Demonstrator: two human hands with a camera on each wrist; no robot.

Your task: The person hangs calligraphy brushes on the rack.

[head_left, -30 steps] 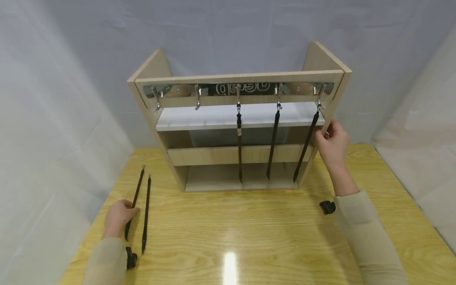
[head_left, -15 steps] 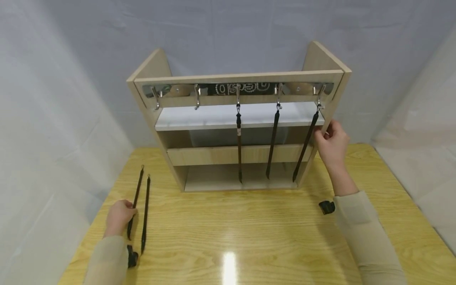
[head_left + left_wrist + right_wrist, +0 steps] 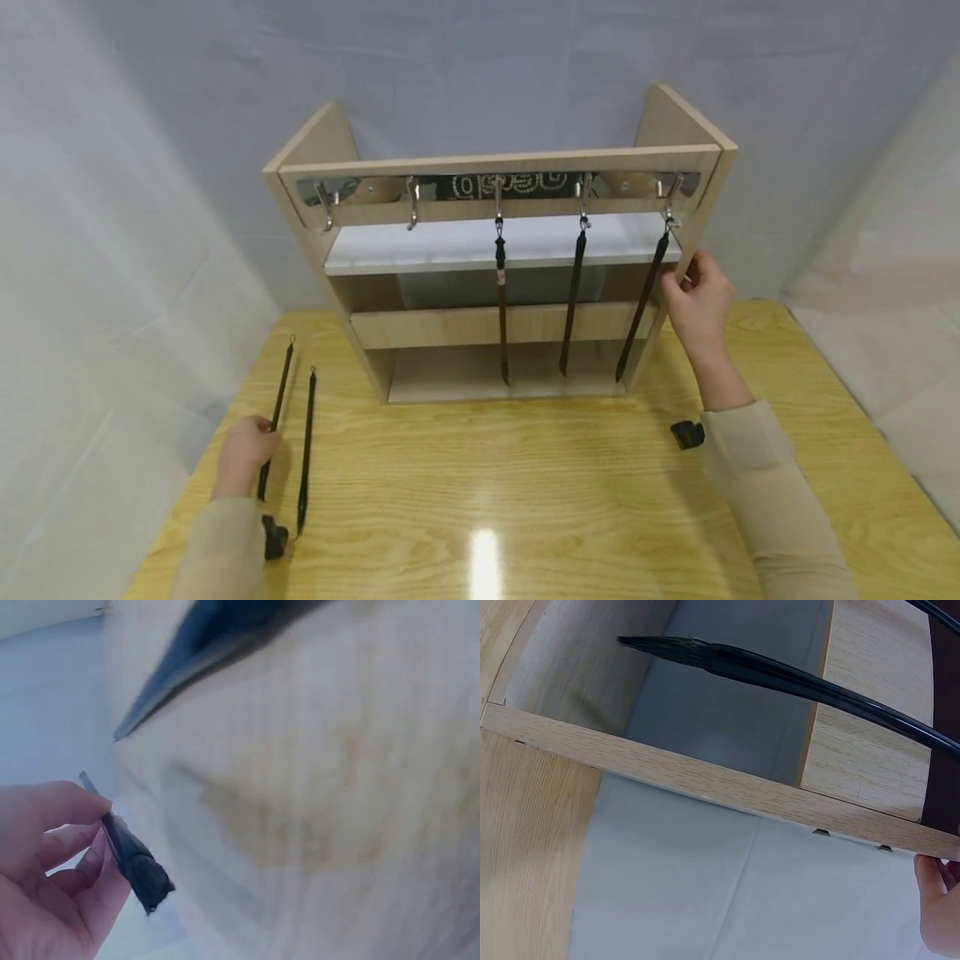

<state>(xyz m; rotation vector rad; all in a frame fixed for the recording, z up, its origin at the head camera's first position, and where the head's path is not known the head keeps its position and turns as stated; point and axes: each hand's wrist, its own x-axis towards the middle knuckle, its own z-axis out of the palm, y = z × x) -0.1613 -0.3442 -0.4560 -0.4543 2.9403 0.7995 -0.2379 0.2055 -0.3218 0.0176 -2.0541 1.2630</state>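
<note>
My left hand [image 3: 246, 448] pinches a dark calligraphy brush [image 3: 282, 387] by its handle, between thumb and fingers. In the left wrist view the brush's dark end [image 3: 146, 877] juts out below the fingers, apart from its shadow. A second writing brush [image 3: 307, 450] lies on the table just to the right. Several hooks line the front of the wooden shelf [image 3: 480, 327], and three brushes hang from the middle and right ones, one being the rightmost brush [image 3: 643, 308]. My right hand [image 3: 699, 304] holds the shelf's right side panel; some of its fingers are hidden behind it.
Two hooks at the left, including the far left hook [image 3: 325, 208], bear no brush. The shelf stands at the back of the wood-grain table [image 3: 480, 483]. Pale cloth [image 3: 480, 75] hangs behind and at both sides.
My left hand has drawn slightly left with the brush, whose looped end is now farther from the brush lying beside it. The right hand stays on the side panel.
</note>
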